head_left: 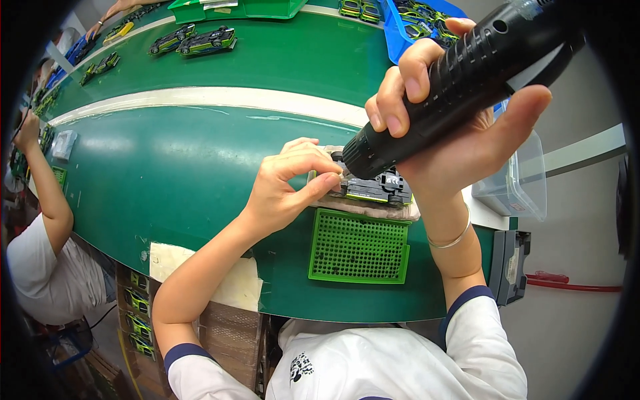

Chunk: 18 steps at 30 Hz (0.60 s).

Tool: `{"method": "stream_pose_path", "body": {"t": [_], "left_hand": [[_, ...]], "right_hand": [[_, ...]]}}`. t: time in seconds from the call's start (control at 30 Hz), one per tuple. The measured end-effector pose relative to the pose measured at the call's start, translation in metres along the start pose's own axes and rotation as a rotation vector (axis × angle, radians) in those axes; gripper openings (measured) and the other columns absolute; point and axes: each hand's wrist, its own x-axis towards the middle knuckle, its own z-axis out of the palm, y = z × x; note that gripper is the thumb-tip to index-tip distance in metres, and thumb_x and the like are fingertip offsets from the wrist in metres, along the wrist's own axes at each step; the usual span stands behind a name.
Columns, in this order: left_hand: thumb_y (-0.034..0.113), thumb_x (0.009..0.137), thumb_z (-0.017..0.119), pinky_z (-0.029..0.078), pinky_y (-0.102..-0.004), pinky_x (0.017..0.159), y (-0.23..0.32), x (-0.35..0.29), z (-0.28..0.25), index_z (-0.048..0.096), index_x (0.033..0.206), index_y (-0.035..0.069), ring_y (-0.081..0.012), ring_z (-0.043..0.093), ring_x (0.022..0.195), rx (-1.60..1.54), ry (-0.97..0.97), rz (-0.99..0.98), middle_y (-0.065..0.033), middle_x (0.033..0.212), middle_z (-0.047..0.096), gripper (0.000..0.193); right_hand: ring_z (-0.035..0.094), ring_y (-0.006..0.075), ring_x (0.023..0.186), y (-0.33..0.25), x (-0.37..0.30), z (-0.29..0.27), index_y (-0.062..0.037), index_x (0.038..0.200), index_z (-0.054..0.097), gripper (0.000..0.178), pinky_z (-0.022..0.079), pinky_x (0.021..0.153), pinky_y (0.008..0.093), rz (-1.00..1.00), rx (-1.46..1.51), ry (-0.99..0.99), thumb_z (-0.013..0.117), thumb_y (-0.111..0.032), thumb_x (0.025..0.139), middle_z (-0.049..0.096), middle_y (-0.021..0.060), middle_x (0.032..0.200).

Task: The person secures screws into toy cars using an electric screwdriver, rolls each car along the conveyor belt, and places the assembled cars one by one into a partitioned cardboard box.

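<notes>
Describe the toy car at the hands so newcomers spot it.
On the green worktable, find the perforated green tray nearest the person. Just beyond it, the toy car lies underside up. Unlike the other cars, it lies beneath the black screwdriver in the right hand.

Shirt print (301, 367): dark cluster of marks on the white shirt (393, 367), lower middle of the frame; unreadable.
Screwdriver collar (363, 155): small pale marks on the black power screwdriver (460, 75), centre to upper right; too small to read.
Toy car underside (377, 189): tiny light marks, centre; unreadable.
Grey case (505, 268): pale patch, right of centre; nothing legible.
Readable text: none.
</notes>
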Motion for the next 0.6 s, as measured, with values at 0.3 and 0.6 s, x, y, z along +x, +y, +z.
{"method": "stream_pose_path", "body": {"t": [0.3, 0.6], "left_hand": [[0.006, 0.068, 0.069, 0.038, -0.0310, 0.081, 0.005, 0.000, 0.000, 0.059, 0.075, 0.004, -0.0161, 0.056, 0.072, -0.132, -0.018, -0.139, -0.0041, 0.072, 0.061, 0.013], [0.000, 0.062, 0.062, 0.038, -0.0305, 0.078, 0.012, 0.002, 0.005, 0.051, 0.067, 0.005, -0.0184, 0.054, 0.067, 0.110, 0.063, 0.017, -0.0034, 0.066, 0.055, 0.013]], "right_hand": [[0.049, 0.0156, 0.052, 0.003, -0.001, -0.003, -0.0136, 0.122, 0.034, 0.079, 0.041, 0.051, 0.0309, 0.038, 0.052, 0.000, 0.022, -0.076, 0.075, 0.043, 0.0070, 0.073], [0.048, 0.0170, 0.048, -0.003, -0.005, 0.009, -0.0108, 0.119, 0.033, 0.079, 0.041, 0.047, 0.0294, 0.085, -0.370, 0.041, 0.024, -0.075, 0.075, 0.045, 0.0091, 0.070]]}}
